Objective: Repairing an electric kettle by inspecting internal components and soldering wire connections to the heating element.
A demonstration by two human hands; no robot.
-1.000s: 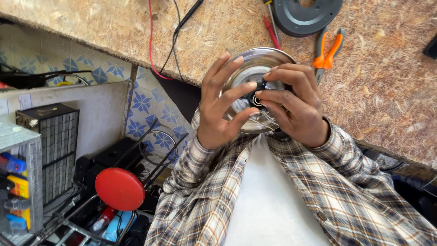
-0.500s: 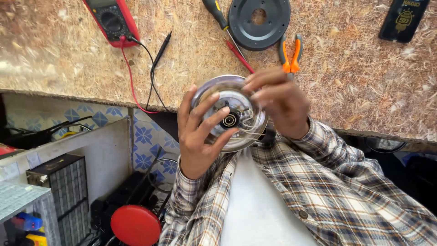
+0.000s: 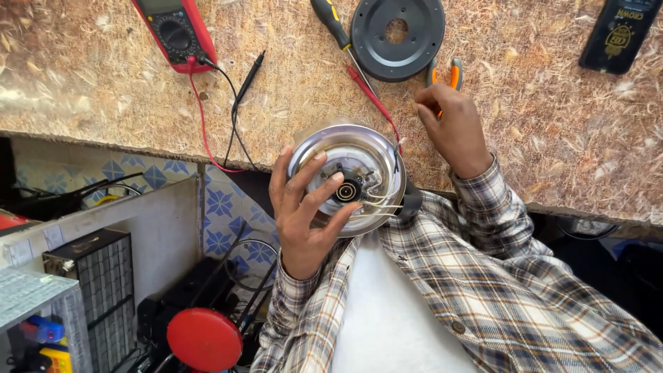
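**Holding a round metal base while the other hand goes to the pliers**

Holding the shiny round metal base (image 3: 347,178) at the near edge of the chipboard surface (image 3: 290,90), the left hand (image 3: 304,214) has its fingers (image 3: 302,181) spread over the rim and the inner face. The right hand (image 3: 452,128) is just right of the base, fingers curled on the orange pliers (image 3: 442,70). I cannot tell if they pinch them already. The base looks stiff, light and rather slippery. Its thin wires (image 3: 376,200) near the middle look fragile, so I judge the rim the safer place to hold. Beyond the base lie a black disc (image 3: 397,34), a screwdriver (image 3: 331,21) and a red multimeter (image 3: 176,31).
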